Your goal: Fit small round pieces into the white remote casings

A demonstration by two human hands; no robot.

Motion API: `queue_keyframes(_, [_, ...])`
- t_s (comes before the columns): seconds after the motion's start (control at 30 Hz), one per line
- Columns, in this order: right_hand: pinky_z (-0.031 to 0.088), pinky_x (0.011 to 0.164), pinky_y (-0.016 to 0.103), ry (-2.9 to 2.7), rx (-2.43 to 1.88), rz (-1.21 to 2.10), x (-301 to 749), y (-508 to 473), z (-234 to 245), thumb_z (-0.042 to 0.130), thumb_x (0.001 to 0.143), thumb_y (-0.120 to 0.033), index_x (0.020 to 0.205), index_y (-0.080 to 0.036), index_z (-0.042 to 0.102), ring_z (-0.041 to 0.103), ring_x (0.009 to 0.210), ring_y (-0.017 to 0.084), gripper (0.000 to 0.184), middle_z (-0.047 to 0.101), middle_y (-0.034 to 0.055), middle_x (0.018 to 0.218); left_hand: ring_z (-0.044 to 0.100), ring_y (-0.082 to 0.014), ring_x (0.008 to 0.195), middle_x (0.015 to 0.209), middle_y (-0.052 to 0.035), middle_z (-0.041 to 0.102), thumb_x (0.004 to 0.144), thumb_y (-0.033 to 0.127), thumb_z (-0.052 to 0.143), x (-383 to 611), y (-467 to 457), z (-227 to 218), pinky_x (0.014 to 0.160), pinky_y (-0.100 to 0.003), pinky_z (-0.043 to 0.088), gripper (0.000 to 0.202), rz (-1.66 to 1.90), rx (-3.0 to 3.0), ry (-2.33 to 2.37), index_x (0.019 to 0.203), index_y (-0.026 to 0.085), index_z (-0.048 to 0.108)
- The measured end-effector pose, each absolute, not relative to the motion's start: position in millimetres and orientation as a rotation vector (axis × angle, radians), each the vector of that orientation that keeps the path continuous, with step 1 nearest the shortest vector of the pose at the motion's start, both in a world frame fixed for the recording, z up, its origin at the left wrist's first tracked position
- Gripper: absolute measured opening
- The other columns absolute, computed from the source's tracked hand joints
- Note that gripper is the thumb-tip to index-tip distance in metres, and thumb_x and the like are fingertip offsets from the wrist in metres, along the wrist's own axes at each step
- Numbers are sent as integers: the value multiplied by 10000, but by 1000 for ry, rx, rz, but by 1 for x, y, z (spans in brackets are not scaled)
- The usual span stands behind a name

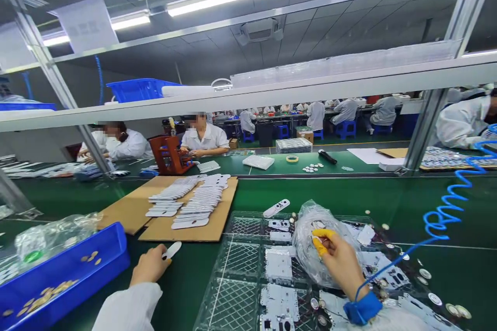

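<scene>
1. Pinching a small white oblong part (172,250) between thumb and fingers, the left hand (149,265) sits left of centre at the bottom of the frame, closed narrowly on it. The part's long axis runs up and to the right, away from the palm. Its exposed tip looks smooth and plain.
2. The right hand (339,264) is at lower right, with yellow finger cots (320,244) drawn together at a crumpled clear plastic bag (306,253), narrow around something too small to make out. The bag lies just left of this hand, which is far nearer to it than the left hand is.
3. A blue wrist strap (363,307) circles the right wrist, and its coiled blue cord (440,222) rises toward the right edge.
4. Rows of white parts (198,201) lie on cardboard sheets (217,232) above the left hand. A blue plastic bin (116,248) holding gold discs (46,292) sits to that hand's left, and a clear ribbed tray (236,264) with white plates (278,264) lies beneath the bag.
</scene>
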State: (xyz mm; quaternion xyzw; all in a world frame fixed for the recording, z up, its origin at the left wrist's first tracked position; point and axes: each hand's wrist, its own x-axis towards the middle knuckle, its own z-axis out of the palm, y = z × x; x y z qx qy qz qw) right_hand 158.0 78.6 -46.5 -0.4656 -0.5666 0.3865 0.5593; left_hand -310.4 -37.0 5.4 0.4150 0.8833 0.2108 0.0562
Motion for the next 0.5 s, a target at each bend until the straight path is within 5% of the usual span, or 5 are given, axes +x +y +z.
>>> queue_keyframes(0.13, [450,525,327,-1236,-1046,1115,156,77,-46,721,577,-409,814,-211,639,570,619,215,319,642,52,723,567,-375,834,800,-141,590,648,186,513,-300,-56,-6,737,-423,379,19,553,1322,2720,656,180,530])
queue_keyframes(0.3, [494,549,348,-1048,-966,1400,157,72,-35,763,543,-437,783,-208,654,589,590,205,349,629,32,659,563,-275,685,649,-68,583,688,223,490,-258,-34,22,586,-302,346,113,611,1423,2544,587,190,529])
queue_keyframes(0.5, [509,548,337,-1006,-934,1422,156,67,-29,772,534,-456,764,-206,664,603,608,210,357,612,25,652,511,-197,650,599,-11,564,728,280,482,-168,5,55,595,-268,329,171,953,1561,2184,602,187,549])
